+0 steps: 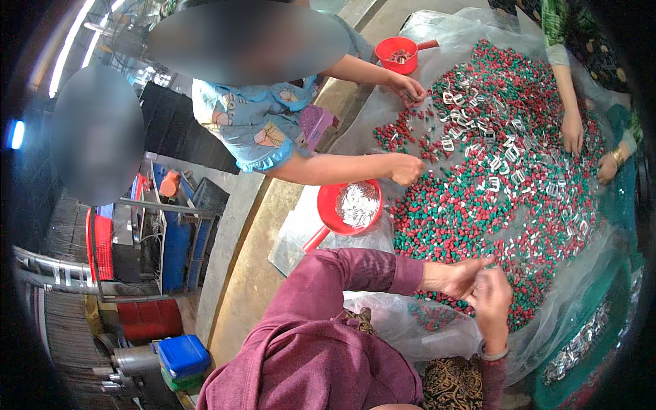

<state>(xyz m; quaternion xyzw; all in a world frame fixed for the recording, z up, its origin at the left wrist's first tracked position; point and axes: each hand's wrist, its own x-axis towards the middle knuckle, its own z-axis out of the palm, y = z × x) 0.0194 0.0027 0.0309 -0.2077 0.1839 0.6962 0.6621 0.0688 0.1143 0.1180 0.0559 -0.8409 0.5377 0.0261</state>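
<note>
Over the near edge of a heap of small red and green pebble-like pieces [437, 215], my two hands meet. My left hand [451, 279] reaches in from a purple sleeve, its fingers drawn together against the right one. Curled and slightly blurred, my right hand [492, 297] comes up from below with a band at the wrist. Whatever lies between the fingers is hidden. Silvery metal buckles [506, 160] are scattered through the heap, mostly beyond my hands. To the left of the heap, a red dipper [321, 212] holds many shiny metal pieces.
A translucent plastic sheet [362, 130] lies under the heap. A co-worker's hands [408, 169] work at its left side; another person's hand [572, 131] reaches in at right. A second red dipper [396, 65] stands at the far side. Metal parts [577, 345] lie on green netting.
</note>
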